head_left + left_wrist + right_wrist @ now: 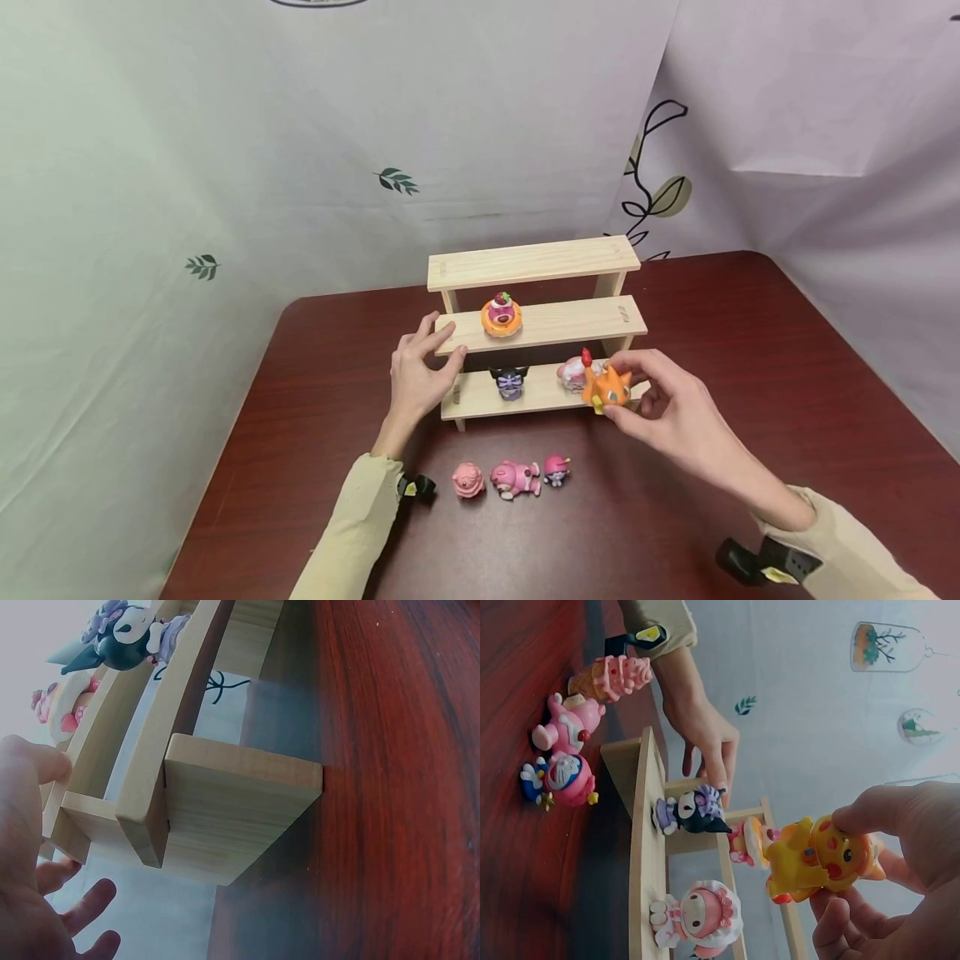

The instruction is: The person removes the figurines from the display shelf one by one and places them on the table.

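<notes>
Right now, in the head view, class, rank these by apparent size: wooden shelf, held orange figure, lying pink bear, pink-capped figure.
1. Wooden shelf
2. Held orange figure and lying pink bear: too alike to rank
3. Pink-capped figure

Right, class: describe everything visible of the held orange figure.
The figure looks like glossy plastic: yellow face and body, dark eye, red cheeks, an orange hood with points, and an orange tail with a red tip. The right hand pinches it between thumb and fingers, roughly upright, held off the lowest shelf near its right end.
</notes>
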`<state>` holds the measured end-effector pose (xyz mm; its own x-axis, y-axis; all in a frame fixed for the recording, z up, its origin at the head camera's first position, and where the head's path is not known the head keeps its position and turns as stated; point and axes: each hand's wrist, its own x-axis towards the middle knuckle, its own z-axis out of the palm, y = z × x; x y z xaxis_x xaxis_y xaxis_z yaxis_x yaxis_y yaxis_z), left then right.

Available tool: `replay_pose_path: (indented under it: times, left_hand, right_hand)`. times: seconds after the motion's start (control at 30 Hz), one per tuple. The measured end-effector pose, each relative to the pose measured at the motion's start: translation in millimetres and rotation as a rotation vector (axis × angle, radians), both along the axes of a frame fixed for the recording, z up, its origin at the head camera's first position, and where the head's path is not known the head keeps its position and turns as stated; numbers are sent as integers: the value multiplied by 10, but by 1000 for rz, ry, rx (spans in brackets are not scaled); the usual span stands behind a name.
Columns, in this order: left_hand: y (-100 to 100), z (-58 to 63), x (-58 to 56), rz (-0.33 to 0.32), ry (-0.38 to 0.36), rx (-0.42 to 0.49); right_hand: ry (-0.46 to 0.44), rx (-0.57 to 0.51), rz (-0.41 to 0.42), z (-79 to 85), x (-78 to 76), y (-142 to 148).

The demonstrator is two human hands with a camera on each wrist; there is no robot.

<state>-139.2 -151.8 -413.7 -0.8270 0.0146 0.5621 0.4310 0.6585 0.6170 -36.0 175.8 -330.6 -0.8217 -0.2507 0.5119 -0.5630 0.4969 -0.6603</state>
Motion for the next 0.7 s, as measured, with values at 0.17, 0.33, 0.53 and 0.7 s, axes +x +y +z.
replay_pose_path:
  times: [0.17,0.33,0.53,0.7]
  left_hand:
    - [3,10,3,-2,0,0]
    - [5,22,2,-2,-8,1]
    - [2,21,-2,-2,5,1]
    - [2,18,-1,-3,-1,0]
  right_hand:
    - [5,-13,11,-38,60,-7]
    - [5,-17,34,-67,109,-4]
    - [25,-6,46,-105,154,5]
    - [40,-6,64,-164,177,11]
